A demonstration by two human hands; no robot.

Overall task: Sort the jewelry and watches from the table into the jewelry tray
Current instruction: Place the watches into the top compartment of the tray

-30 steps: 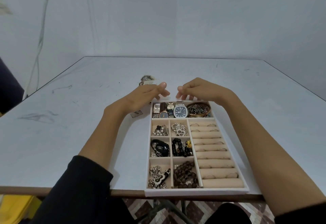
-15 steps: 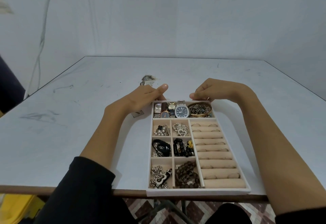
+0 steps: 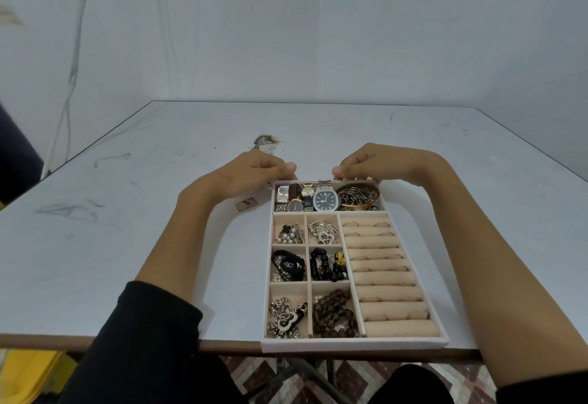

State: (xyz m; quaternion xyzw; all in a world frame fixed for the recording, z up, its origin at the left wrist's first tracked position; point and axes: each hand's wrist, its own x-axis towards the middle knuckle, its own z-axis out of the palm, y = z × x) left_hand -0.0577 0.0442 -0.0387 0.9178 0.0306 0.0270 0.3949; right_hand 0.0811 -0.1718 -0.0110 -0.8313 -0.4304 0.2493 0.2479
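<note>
Here both arms reach forward over the table (image 3: 127, 244), forearms on either side of the jewelry tray (image 3: 350, 344), which sits at the table's near edge, right of the middle. The left hand (image 3: 254, 171) lies at the tray's far left corner, knuckles up, wrist bent a little inward. Its fingers are curled under the palm and its thumb points along the far rim; I cannot tell whether they hold the rim. The right hand (image 3: 378, 165) is at the far rim too, near its middle. Its fingers are bent down, close together, with the tips clamped on the rim. The two hands are near each other but apart.

Just below them, the far compartment holds the watches (image 3: 324, 200) beside a gold bangle (image 3: 359, 196). One silvery piece (image 3: 265, 142) lies on the table beyond the left hand — outside the tray. A black sleeve (image 3: 152, 324) covers the left arm up to mid-forearm.
</note>
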